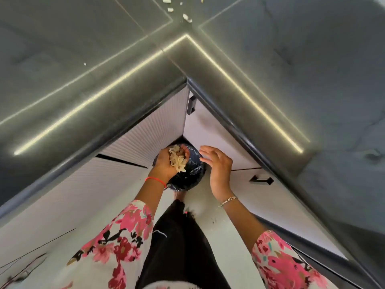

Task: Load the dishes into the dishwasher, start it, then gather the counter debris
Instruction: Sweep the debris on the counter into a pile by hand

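My left hand point(166, 164) holds a cupped heap of pale debris scraps point(178, 160) directly above a round bin lined with a black bag point(187, 178), which stands on the floor in the cabinet corner. My right hand point(218, 165) hovers beside the bin's right rim with fingers straight and nothing in it. More pale scraps point(186, 17) lie scattered on the dark grey counter point(229, 65) near its far corner. The dishwasher is not in view.
The L-shaped counter wraps round the corner, its front edges meeting above the bin. White cabinet fronts with black handles point(261, 180) flank the bin on both sides. A pale floor point(225, 247) stretches below, with thin dark wires at the lower left point(23, 268).
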